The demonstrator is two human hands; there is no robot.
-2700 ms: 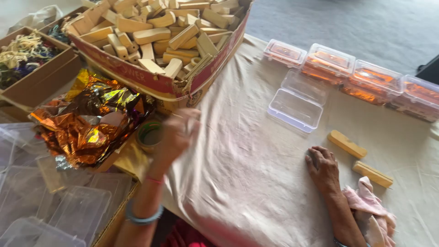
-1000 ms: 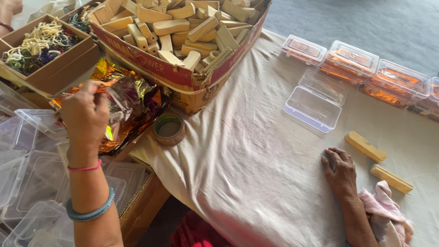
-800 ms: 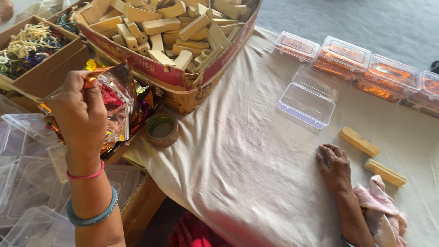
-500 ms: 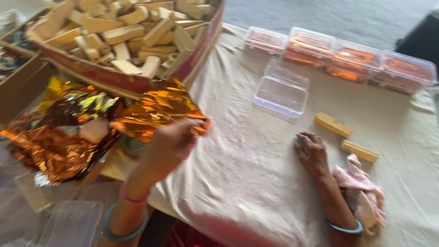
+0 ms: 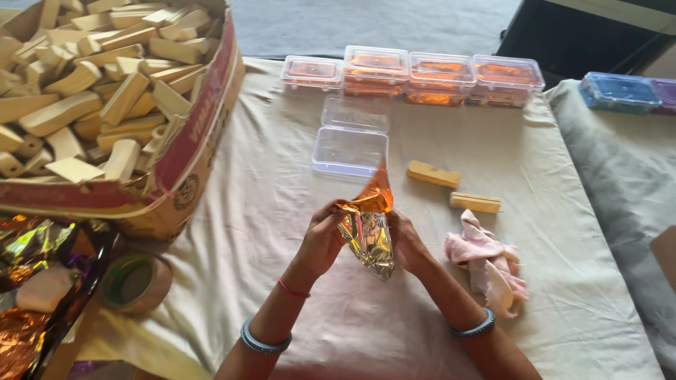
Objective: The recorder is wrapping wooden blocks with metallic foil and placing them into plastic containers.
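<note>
Both my hands hold one sheet of shiny foil (image 5: 369, 226), orange on one side and silver on the other, upright over the cloth-covered table (image 5: 296, 176). My left hand (image 5: 323, 236) grips its left edge and my right hand (image 5: 405, 239) grips its right edge. Just beyond the foil an open clear plastic box (image 5: 350, 150) lies on the cloth. Two yellow wooden blocks (image 5: 432, 174) (image 5: 474, 203) lie to the right of that box.
A large cardboard carton of wooden blocks (image 5: 105, 98) fills the left. A tape roll (image 5: 135, 283) and a foil pile (image 5: 35, 281) lie at lower left. Several closed boxes with orange contents (image 5: 415, 73) line the far edge. A pink rag (image 5: 486, 260) lies by my right wrist.
My left hand pulled a foil sheet from the pile at left and carried it right to the table's middle. My right hand lifted off the cloth and took hold of the foil too.
</note>
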